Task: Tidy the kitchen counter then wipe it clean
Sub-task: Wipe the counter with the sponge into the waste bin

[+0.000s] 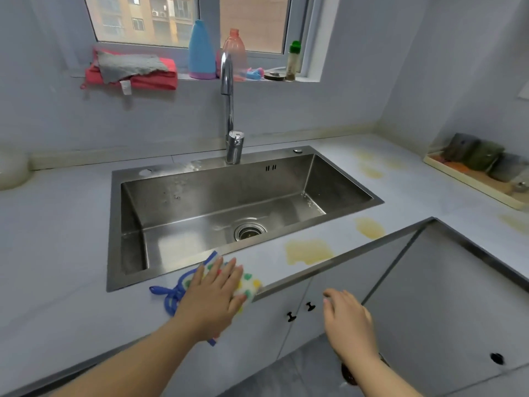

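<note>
My left hand (213, 296) presses flat, fingers straight, on a white cloth (250, 283) with coloured dots and a blue braided edge, lying on the pale counter (57, 253) strip in front of the sink. Yellow stains (307, 250) mark the counter just right of the cloth, and more yellow stains (369, 227) spread toward the right corner. My right hand (347, 319) hovers below the counter edge in front of the cabinet doors, fingers loosely curved, holding nothing.
A steel sink (128, 196) with a tall tap (229, 110) fills the middle. The window sill holds red and grey cloths (131, 70), a blue bottle (201, 51), a pink bottle (234, 53) and a small jar (293, 61). A tray of pouches (481, 167) sits at right.
</note>
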`<action>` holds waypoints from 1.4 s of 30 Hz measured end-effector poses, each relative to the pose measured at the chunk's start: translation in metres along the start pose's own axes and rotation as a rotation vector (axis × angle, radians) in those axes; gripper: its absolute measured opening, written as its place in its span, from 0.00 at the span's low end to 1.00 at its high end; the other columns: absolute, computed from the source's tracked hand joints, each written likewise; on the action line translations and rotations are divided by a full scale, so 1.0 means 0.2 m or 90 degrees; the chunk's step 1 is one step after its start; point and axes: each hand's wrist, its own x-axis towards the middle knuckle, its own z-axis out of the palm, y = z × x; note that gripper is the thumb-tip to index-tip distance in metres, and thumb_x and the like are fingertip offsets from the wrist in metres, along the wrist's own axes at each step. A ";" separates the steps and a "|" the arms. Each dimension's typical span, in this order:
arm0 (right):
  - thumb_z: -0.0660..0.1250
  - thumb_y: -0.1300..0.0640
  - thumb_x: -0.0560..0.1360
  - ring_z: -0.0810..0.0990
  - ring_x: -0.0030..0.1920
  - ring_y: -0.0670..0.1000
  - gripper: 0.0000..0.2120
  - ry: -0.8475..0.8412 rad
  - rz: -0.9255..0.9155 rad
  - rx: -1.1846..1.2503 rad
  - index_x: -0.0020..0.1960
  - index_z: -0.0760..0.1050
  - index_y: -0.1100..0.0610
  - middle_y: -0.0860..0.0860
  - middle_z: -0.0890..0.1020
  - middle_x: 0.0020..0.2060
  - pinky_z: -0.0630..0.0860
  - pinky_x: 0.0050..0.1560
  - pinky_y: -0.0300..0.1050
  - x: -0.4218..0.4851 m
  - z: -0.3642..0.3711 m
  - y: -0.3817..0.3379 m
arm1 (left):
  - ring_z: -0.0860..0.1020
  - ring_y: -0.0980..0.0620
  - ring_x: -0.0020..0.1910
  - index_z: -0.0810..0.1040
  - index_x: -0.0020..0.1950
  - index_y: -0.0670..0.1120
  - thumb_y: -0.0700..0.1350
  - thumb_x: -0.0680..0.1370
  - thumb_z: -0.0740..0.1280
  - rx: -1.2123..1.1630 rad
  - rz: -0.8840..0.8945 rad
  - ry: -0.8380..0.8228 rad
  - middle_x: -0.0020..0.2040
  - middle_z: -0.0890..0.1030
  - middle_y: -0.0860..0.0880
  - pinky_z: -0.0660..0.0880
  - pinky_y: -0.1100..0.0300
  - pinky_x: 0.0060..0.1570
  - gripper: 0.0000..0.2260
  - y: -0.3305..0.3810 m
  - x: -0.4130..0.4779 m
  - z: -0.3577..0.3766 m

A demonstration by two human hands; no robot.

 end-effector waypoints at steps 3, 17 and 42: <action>0.48 0.55 0.82 0.66 0.70 0.45 0.18 0.017 0.037 0.030 0.70 0.65 0.51 0.45 0.71 0.68 0.61 0.68 0.43 0.07 -0.01 0.05 | 0.34 0.51 0.75 0.36 0.76 0.52 0.67 0.49 0.11 0.001 -0.023 0.008 0.77 0.37 0.52 0.32 0.52 0.69 0.57 0.01 0.08 0.00; 0.51 0.61 0.79 0.69 0.67 0.55 0.20 0.042 0.208 0.151 0.69 0.67 0.53 0.52 0.71 0.68 0.68 0.66 0.51 0.46 -0.14 0.28 | 0.34 0.50 0.75 0.39 0.77 0.50 0.64 0.72 0.27 0.043 0.175 0.000 0.78 0.39 0.51 0.32 0.49 0.72 0.36 0.38 0.63 -0.07; 0.48 0.64 0.78 0.44 0.77 0.49 0.29 -0.080 0.000 0.010 0.77 0.45 0.53 0.47 0.45 0.77 0.47 0.75 0.49 0.98 -0.39 0.88 | 0.36 0.51 0.76 0.40 0.77 0.50 0.64 0.77 0.35 0.026 -0.093 -0.003 0.78 0.39 0.51 0.35 0.52 0.72 0.32 0.92 0.92 -0.04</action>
